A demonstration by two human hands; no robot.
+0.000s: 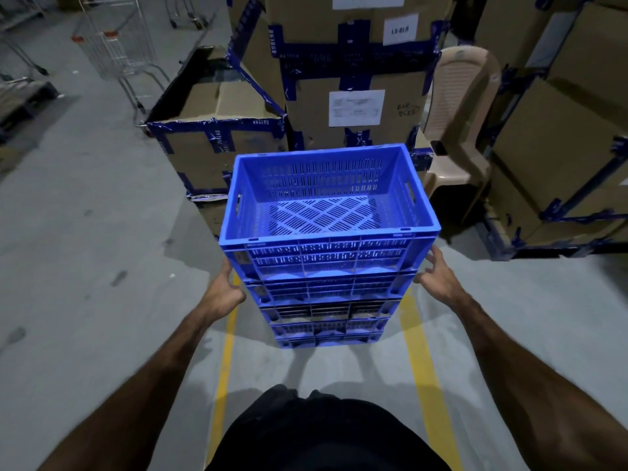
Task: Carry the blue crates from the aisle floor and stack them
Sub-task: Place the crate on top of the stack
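Warehouse floor [85, 232]: my left hand [226, 294] and right hand [438, 280] flank crate stack [326, 266], fingers released, apparently steadying top crate [329, 198]

Grey concrete floor [85, 249], two yellow lines [419, 362].
Stack of blue crates [326, 287] between both hands; cardboard boxes [217, 154], plastic chair [455, 130] beyond.

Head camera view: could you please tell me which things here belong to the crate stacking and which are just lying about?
Job: blue crate stack; left hand; right hand.

Lying about: cardboard boxes; plastic chair; shopping trolley.
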